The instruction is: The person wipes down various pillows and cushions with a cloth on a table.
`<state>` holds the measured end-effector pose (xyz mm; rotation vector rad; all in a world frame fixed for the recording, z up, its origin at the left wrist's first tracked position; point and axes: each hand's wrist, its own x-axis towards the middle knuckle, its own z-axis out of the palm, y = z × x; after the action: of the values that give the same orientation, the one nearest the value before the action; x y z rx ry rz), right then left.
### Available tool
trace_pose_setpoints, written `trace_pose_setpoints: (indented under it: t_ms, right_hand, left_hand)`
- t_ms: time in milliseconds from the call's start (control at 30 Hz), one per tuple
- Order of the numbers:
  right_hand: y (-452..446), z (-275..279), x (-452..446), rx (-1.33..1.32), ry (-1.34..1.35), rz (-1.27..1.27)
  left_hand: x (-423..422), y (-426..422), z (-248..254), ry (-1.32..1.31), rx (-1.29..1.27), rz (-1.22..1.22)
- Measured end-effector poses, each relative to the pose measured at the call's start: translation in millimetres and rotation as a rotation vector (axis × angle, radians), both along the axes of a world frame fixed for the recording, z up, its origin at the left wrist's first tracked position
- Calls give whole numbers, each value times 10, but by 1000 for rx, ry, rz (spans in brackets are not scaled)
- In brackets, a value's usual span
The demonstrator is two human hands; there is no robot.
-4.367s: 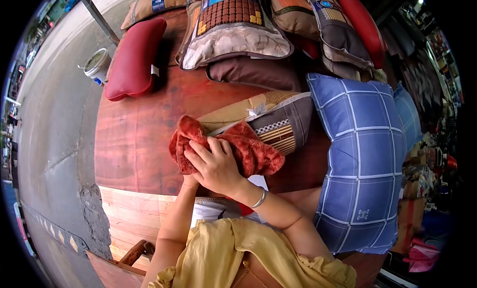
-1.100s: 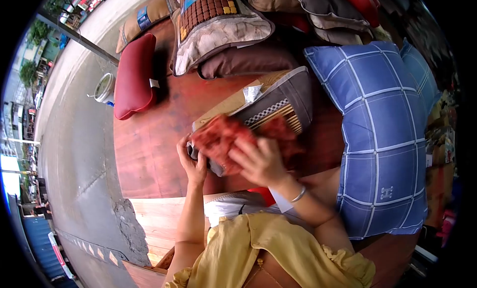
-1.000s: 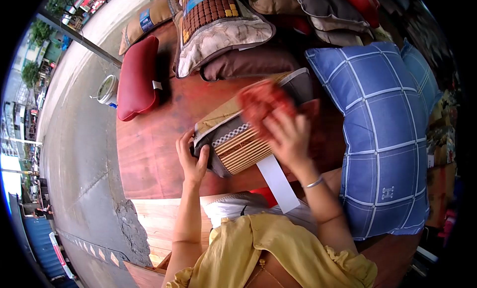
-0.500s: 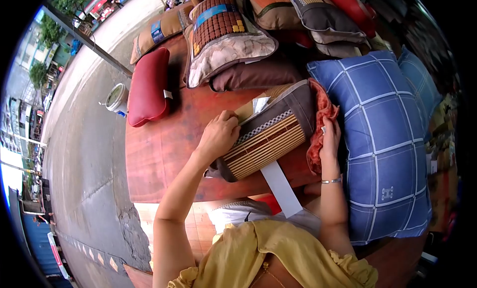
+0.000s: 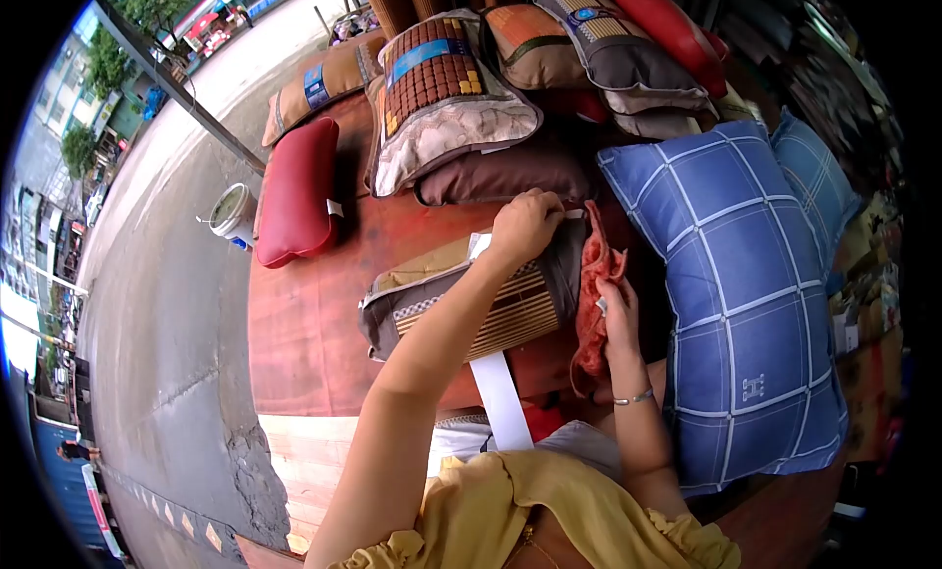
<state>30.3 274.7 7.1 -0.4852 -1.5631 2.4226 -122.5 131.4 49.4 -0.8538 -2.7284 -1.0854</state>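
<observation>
A grey-brown pillow with a bamboo-slat panel [image 5: 528, 309] lies on the wooden table before me. My left hand [image 5: 526, 228] reaches across it, fingers closed at its upper right corner. Part of the slat panel is hidden beneath my left forearm. In my right hand [image 5: 618, 316] is a crumpled red cloth [image 5: 592, 319], which hangs against the pillow's right end. From under the pillow's near edge a long white strip [image 5: 501, 400] hangs toward my lap.
To the right stands a large blue checked pillow [image 5: 751, 304]. A red pillow [image 5: 299, 191] lies at the table's left edge, by a white bucket [image 5: 234, 214] on the ground. More pillows, one with brown tiles [image 5: 432, 78], are piled at the back of the red-brown table [image 5: 314, 324].
My left hand has moved from the pillow's upper left edge to its upper right corner. The pillow has shifted left in view. My right hand still holds the red cloth, now lower.
</observation>
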Motion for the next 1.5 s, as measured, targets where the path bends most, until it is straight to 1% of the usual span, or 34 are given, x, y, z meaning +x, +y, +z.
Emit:
trace_pose_setpoints:
  t_ms: [33,100,167,200,233,267,300,333,367,400,433,500,567,600,633,667,700,733,767,833,900,967,1033,1100,1133,1167,1233,1300,1333,1367,1400,1433,1467,1500]
  right_hand:
    - [76,-42,19,15,-34,-15]
    - [185,16,6,45,-1,-132]
    - [277,153,-27,15,32,-289]
    - [296,284,-34,-19,90,-298]
    - [305,365,-37,-54,148,-310]
    - [359,337,-35,-67,159,-282]
    - [344,362,-44,-74,164,-292]
    - [323,415,-51,-38,201,-278]
    - [310,447,-58,0,236,-260]
    - [302,428,-62,-2,264,-244]
    - [289,455,-67,-1,264,-240]
    - [230,594,-67,53,309,-247]
    - [151,813,-17,114,313,-259]
    - [94,923,9,257,404,-288]
    - [42,1052,45,411,493,-322]
    - [-52,1206,80,602,554,-262]
    - [-141,1452,59,902,710,-197]
    - [-229,1698,35,1162,900,-153]
    - [-388,1640,-45,1298,984,-77]
    - [-670,1574,-122,1423,980,-79]
    - [-611,1568,-240,1428,930,-102]
    - [-435,1529,-377,1419,879,-120]
    - [-203,1422,-564,1358,677,-245]
    - [-24,1323,-749,1302,627,-265]
    - [11,1308,-752,1182,583,-187]
    - [-8,1285,-749,1201,582,-199]
    - [-192,1384,-668,1071,809,-153]
    - [-504,1802,-400,1160,976,-33]
    - [-674,1866,-297,1227,1051,20]
    - [-801,1902,-252,1293,1129,72]
    - [-848,1947,-267,1288,1138,98]
    - [-876,1977,-307,1281,1148,125]
    - [-846,1919,-417,1300,1083,144]
    - [-784,1881,-525,1338,1005,95]
  left_hand:
    - [42,-23,24,3,-5,0]
    - [81,-136,109,76,227,15]
    - [165,-325,306,201,352,54]
    - [250,-438,469,145,400,103]
    - [287,-559,600,164,490,117]
    - [374,-683,822,123,585,145]
    - [473,-785,1107,298,595,179]
    - [504,-885,1289,412,715,170]
    - [489,-1022,1339,389,899,232]
    - [625,-1009,1506,305,1197,195]
    - [658,-1220,1571,343,1158,82]
    - [767,-1330,1624,331,1221,-35]
    - [820,-1242,1498,329,1202,114]
    - [795,-1255,1286,349,1130,101]
    - [737,-1247,1058,395,966,124]
    - [791,-1175,989,374,938,97]
    - [851,-1084,920,351,915,59]
    - [910,-1012,876,338,960,36]
    - [963,-929,872,322,1004,16]
    - [1034,-769,887,324,1123,54]
    - [1035,-897,836,331,993,232]
    - [1051,-922,786,359,1090,135]
    - [1154,-939,807,353,1090,179]
    - [1177,-914,737,403,1142,246]
    - [1178,-903,705,395,1161,232]
    - [1172,-894,677,443,1153,208]
    - [1151,-880,629,489,1161,179]
    - [1180,-876,573,427,1013,49]
    - [1225,-827,511,474,935,188]
    - [1280,-760,461,465,941,186]
    - [1334,-693,420,316,1237,292]
    - [1337,-770,425,331,1215,276]
    - [1342,-848,429,346,1192,261]
    - [1330,-946,429,423,1116,225]
